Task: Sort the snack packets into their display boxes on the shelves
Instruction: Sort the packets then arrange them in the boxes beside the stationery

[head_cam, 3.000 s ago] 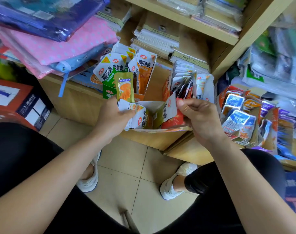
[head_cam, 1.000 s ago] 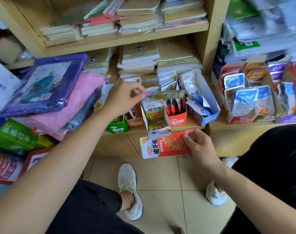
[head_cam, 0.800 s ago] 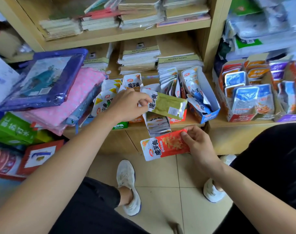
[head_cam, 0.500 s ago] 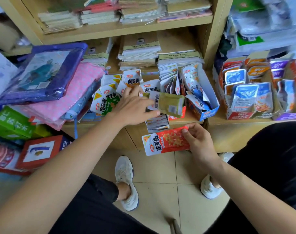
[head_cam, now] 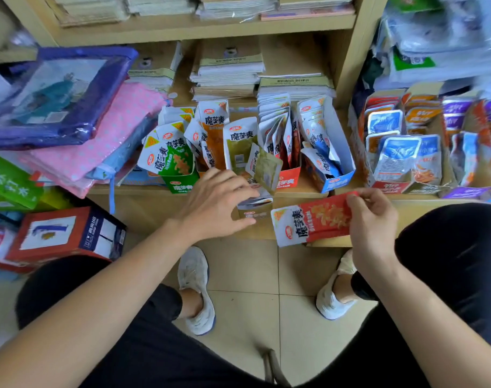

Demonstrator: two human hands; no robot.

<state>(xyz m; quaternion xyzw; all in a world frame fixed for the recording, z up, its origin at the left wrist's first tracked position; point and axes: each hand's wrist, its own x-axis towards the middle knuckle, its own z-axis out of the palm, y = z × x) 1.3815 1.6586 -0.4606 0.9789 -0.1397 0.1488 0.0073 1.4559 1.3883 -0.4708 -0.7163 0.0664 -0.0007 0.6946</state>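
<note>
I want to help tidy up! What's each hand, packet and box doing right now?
left hand: open, fingers straight, holding nothing.
right hand: pinches the red packet's end.
red packet: held sideways, not in any box.
olive packet: tilted, beside the left hand.
blue box: open-topped, packets leaning inside.
green box: open-topped, packets standing inside.

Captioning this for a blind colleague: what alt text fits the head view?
A person's right hand pinches a red foil snack packet in front of a wooden shelf crowded with cardboard display boxes of packets. The left hand, fingers straight, extends beside a tilted olive-green foil packet.
</note>
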